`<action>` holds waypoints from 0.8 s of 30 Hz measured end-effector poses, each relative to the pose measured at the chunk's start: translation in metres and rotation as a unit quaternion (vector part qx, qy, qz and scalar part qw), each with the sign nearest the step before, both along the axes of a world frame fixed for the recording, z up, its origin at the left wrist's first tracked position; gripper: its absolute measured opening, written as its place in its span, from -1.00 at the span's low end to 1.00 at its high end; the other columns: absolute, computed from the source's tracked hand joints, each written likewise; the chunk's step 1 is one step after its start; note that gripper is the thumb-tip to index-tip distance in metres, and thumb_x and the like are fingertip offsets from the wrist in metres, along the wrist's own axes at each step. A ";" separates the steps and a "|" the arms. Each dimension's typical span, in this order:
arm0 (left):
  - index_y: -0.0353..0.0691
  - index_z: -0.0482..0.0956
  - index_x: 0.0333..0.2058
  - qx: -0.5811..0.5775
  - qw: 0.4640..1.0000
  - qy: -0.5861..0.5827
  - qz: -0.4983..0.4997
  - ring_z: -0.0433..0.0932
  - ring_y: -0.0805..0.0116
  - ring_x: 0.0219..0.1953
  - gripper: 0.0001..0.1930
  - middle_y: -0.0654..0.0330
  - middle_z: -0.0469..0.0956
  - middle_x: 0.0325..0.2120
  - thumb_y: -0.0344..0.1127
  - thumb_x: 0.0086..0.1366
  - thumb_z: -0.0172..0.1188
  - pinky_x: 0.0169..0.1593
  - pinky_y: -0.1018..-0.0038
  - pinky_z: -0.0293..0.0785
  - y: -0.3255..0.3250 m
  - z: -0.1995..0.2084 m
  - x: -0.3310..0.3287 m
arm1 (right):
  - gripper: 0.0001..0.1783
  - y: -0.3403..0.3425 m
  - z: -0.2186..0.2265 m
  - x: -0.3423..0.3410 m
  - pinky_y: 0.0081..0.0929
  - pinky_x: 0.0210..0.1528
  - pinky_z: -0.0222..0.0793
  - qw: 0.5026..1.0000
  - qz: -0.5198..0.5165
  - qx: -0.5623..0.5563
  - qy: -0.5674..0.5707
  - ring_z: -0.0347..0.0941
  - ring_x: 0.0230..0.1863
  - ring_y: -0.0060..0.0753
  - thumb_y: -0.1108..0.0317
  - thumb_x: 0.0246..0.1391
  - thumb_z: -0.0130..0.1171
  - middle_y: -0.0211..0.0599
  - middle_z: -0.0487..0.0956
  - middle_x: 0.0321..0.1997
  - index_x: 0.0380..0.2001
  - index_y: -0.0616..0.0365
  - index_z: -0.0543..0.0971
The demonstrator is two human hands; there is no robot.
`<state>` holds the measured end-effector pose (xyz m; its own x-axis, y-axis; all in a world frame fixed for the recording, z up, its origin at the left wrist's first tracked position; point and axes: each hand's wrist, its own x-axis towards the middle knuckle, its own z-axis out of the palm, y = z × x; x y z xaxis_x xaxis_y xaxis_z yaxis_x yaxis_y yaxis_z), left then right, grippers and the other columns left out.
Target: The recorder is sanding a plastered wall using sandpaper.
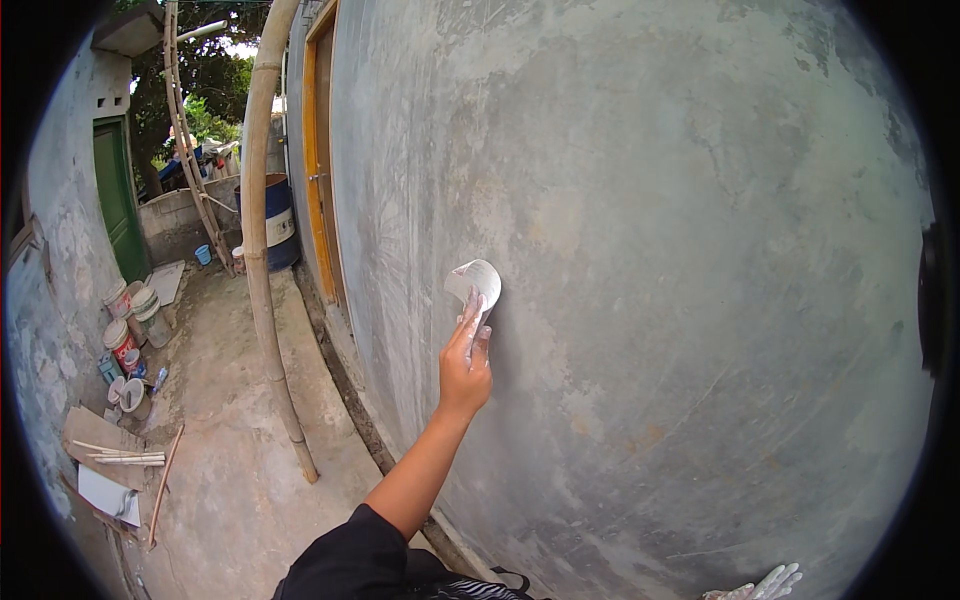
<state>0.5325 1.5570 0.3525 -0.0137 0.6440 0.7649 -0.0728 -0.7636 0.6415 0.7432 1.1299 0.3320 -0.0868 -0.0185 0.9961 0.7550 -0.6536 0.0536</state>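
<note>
My left hand (467, 372) is raised in front of a grey plastered wall (660, 250), its fingers dusted with white. Between the fingers and thumb it grips a curled white sheet (487, 283), which rests at the wall surface; its exact kind cannot be told. Low at the right edge of the view, my right hand (765, 584) shows only in part. Its whitened fingers are stretched out beside the wall, with nothing seen in them.
A bamboo pole (258, 220) leans to the left of the wall, past a wooden door frame (320, 150). Further left stand paint buckets (150, 315), a blue drum (280, 225) and a green door (120, 200). Bamboo sticks (125, 458) lie on the concrete floor (225, 450).
</note>
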 end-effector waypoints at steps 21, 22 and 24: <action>-0.36 0.35 0.24 -0.028 0.998 -0.042 -0.035 0.21 0.08 0.37 -0.58 -0.04 0.25 0.32 -0.40 0.45 -0.06 0.40 0.26 0.06 0.219 0.024 -0.091 | -0.44 0.210 0.014 -0.141 0.21 0.41 -0.07 0.997 0.018 0.001 0.079 0.05 0.43 0.29 0.03 0.41 -0.23 0.16 0.23 0.39 0.23 0.19 0.42; -0.36 0.35 0.24 -0.029 0.998 -0.040 -0.040 0.21 0.08 0.37 -0.58 -0.04 0.25 0.32 -0.40 0.45 -0.06 0.40 0.26 0.06 0.230 0.020 -0.092 | -0.44 0.226 0.010 -0.148 0.21 0.41 -0.07 0.997 0.013 0.001 0.081 0.05 0.43 0.29 0.03 0.41 -0.23 0.16 0.23 0.39 0.23 0.19 0.42; -0.38 0.34 0.24 -0.037 0.992 -0.087 -0.085 0.19 0.08 0.38 -0.58 -0.04 0.23 0.33 -0.40 0.46 -0.07 0.40 0.27 0.06 0.247 0.009 -0.096 | -0.43 0.255 -0.002 -0.158 0.21 0.41 -0.08 0.994 0.031 -0.031 0.103 0.04 0.44 0.30 0.04 0.40 -0.24 0.19 0.22 0.40 0.23 0.22 0.41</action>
